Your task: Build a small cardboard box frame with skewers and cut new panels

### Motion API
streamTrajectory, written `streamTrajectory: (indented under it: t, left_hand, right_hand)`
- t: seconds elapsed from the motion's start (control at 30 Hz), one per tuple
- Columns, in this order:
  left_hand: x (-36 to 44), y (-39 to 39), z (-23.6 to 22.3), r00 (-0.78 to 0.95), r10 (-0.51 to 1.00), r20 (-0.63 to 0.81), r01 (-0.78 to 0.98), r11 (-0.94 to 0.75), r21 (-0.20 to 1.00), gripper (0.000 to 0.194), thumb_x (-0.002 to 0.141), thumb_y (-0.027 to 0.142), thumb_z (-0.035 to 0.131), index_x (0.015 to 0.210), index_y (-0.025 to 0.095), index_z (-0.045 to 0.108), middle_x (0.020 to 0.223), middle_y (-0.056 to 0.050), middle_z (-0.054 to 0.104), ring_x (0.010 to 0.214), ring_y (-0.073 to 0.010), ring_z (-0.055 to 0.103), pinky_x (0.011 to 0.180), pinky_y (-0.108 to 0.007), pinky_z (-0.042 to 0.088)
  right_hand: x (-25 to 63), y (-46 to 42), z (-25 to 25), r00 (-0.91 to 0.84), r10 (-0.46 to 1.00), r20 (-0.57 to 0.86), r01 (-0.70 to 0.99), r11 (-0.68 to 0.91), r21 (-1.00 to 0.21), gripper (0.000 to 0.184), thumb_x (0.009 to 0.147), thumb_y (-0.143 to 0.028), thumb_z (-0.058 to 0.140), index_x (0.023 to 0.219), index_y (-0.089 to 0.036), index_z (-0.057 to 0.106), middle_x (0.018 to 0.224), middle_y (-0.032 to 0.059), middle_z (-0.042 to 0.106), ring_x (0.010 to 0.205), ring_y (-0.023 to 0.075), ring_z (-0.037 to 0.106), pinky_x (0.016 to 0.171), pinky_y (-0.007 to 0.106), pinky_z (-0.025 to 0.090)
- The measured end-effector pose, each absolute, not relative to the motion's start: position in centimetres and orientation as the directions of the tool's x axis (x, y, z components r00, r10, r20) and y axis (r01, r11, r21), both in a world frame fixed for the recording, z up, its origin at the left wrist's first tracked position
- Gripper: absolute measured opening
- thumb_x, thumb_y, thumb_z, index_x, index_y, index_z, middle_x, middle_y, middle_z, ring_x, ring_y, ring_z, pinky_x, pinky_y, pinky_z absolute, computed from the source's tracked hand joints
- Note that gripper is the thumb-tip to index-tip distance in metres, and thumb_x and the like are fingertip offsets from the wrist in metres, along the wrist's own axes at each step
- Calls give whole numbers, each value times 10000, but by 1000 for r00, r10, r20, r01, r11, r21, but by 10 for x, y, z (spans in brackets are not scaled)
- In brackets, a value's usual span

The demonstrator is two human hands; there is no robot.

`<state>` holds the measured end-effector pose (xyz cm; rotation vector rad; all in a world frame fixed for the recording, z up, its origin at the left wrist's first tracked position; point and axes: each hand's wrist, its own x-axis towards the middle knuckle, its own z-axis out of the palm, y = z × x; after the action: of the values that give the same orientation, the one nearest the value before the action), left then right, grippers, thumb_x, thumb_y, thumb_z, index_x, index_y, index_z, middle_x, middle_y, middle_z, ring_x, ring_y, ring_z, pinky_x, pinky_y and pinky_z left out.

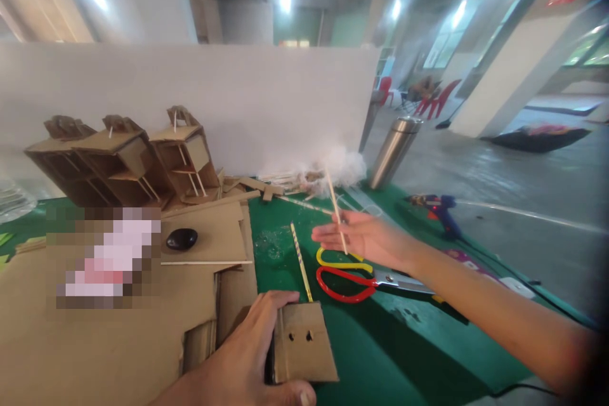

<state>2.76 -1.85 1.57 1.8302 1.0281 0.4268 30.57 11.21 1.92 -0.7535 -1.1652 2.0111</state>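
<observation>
Cardboard piece [304, 342] with 2 small holes lies at the near edge of the green tabletop [380, 355], and the left hand [242, 361] presses down on its left side, fingers closed over the edge and thumb along the bottom. The right hand [361, 238] is raised above the tabletop further back, palm up, its fingers pinched on a thin wooden stick [335, 206] that stands nearly upright, tilted a little to the left.

Under the right hand lie scissors [352, 276] with 1 red and 1 yellow handle, blades pointing right. A striped straw [301, 260] lies between the scissors and the big cardboard sheets [118, 330] that cover the left of the tabletop; its near end reaches almost to the holed piece. A black oval object [181, 239] sits on one of those sheets, beside a blurred-out patch.

At the back left stand 3 cardboard models [124, 158] in a row, with loose sticks and scraps near them. White fluff [333, 168] lies against a white board [190, 95], a steel flask [394, 149] stands to its right, and a blue glue gun [440, 209] rests at the right edge of the tabletop.
</observation>
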Motion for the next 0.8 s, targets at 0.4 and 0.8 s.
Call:
streamTrajectory:
  t: [0.4, 0.8]
  left_hand:
    - [28, -16, 13, 589, 789, -177, 511, -193, 838, 849, 743, 505, 707, 1414, 212, 277, 1375, -150, 462, 1216, -340, 502, 1052, -493, 430]
    - [30, -17, 18, 576, 798, -178, 517, -187, 835, 804, 744, 428, 715, 1403, 217, 306, 1378, -139, 463, 1244, -327, 489, 1068, -478, 422]
  right_hand:
    - [306, 112, 15, -620, 768, -161, -214, -363, -907, 221, 867, -201, 674, 919, -213, 460, 1147, 128, 724, 1128, 240, 670, 1054, 452, 447]
    - [310, 119, 17, -424, 905, -30, 458, 186, -869, 127, 917, -356, 467, 925, -231, 452, 1115, 113, 714, 1053, 221, 685, 868, 388, 541]
